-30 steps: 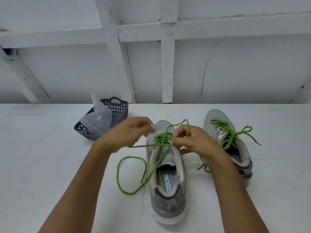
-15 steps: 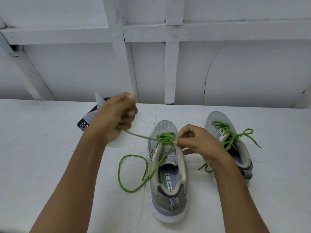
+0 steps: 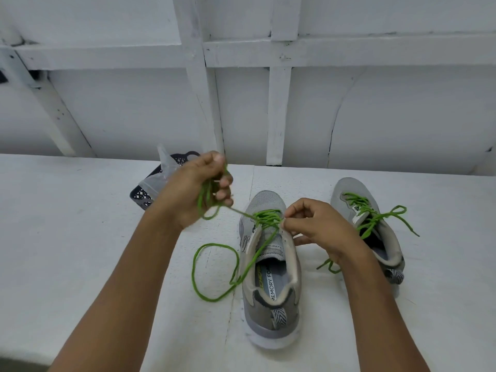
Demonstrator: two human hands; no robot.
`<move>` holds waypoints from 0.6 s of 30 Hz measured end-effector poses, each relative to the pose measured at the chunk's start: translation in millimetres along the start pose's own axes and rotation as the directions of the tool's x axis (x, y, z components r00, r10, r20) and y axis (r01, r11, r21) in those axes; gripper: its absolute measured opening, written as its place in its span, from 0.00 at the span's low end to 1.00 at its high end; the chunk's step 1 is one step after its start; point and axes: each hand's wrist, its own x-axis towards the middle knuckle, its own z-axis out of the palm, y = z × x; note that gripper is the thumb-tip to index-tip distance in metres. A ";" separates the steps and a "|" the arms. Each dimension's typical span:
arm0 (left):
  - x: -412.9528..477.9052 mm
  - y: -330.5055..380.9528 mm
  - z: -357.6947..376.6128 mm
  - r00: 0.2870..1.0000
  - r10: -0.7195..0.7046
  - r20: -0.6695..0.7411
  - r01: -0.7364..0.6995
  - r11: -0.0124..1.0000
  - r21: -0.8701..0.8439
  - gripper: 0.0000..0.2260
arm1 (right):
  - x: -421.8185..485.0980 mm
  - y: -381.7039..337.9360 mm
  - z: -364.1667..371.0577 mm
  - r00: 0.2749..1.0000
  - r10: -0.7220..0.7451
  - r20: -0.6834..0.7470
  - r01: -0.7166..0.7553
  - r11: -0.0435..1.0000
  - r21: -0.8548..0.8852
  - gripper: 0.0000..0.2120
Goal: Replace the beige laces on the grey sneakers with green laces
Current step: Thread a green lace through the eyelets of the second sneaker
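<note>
"MEMORY FOAM" on near sneaker's insole (image 3: 271, 283), green brand word beside, seemingly illegible

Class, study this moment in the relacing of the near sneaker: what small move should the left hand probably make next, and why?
Probably pull on up and away until the slack is gone. The left hand grips the green lace, which runs from the near sneaker, while the right hand pinches at the eyelets; a loose loop lies on the table.

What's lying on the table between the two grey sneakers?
Between the near sneaker and the far sneaker, the head view shows the person's right hand and a loose green lace end.
</note>
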 end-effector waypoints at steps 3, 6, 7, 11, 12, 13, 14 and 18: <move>-1.0 -13.0 12.7 0.998 -0.062 -0.033 0.067 0.979 0.193 0.13 | -1.4 0.0 0.9 0.999 -0.033 -0.023 0.031 0.997 -0.066 0.05; -5.7 -11.1 23.9 0.998 -0.001 0.058 -0.019 0.942 0.334 0.10 | -4.7 -2.7 -1.6 0.981 -0.193 0.018 0.190 0.944 -0.268 0.12; -6.6 -8.8 27.3 0.994 0.020 0.104 -0.054 0.939 0.339 0.09 | -6.4 -4.7 -2.1 0.969 -0.238 0.073 0.249 0.914 -0.321 0.13; -9.7 0.9 32.8 0.989 0.040 0.144 -0.081 0.953 0.293 0.08 | -12.8 -8.9 2.6 0.918 -0.273 0.288 0.364 0.867 -0.339 0.10; -9.7 1.2 32.6 0.990 0.040 0.135 -0.078 0.953 0.294 0.08 | -14.0 -9.1 3.5 0.914 -0.278 0.296 0.369 0.872 -0.321 0.08; -9.5 0.9 32.6 0.990 0.043 0.132 -0.081 0.950 0.300 0.08 | -14.5 -9.5 4.0 0.913 -0.289 0.287 0.370 0.885 -0.284 0.09; -9.5 0.4 33.3 0.989 0.052 0.135 -0.092 0.946 0.310 0.09 | -13.6 -9.5 4.5 0.916 -0.297 0.271 0.364 0.897 -0.249 0.12; -10.7 0.1 40.4 0.972 0.105 0.212 -0.177 0.916 0.359 0.10 | -10.2 -10.7 7.4 0.903 -0.357 0.240 0.403 0.897 -0.180 0.13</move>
